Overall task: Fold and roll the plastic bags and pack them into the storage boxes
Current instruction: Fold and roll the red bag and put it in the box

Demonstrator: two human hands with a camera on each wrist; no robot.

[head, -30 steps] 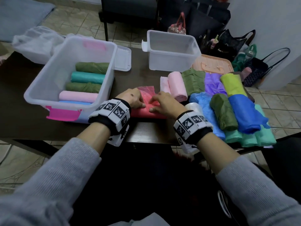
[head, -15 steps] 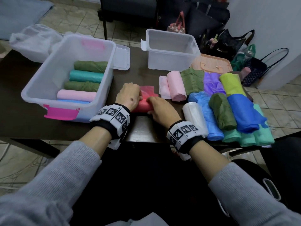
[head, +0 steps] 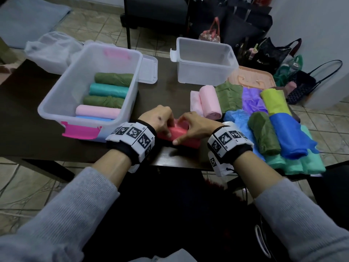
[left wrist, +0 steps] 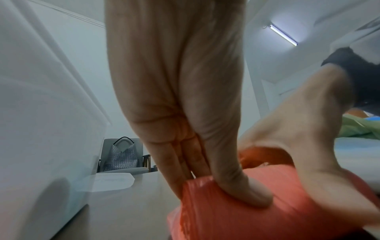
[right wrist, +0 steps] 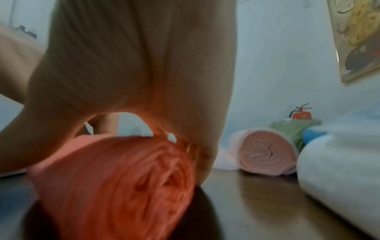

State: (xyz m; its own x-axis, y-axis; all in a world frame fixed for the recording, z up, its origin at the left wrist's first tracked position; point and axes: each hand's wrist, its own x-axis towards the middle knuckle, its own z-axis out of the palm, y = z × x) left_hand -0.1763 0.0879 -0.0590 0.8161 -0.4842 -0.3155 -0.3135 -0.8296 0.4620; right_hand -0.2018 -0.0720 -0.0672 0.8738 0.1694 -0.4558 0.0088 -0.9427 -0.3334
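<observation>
Both grips hold red roll (head: 178,133) | L hand (head: 157,118), R hand (head: 196,122) | fingertips hidden (behind roll)

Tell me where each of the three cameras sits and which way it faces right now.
Head: worn high, facing forward and down at the table; both hands and grey sleeves show, left hand and right hand on the red roll.
Left wrist: low, along the palm, toward the storage box.
Right wrist: low, along the hand, at the roll's spiral end and the pink roll.
Shared: both wrist views show the red roll.
</observation>
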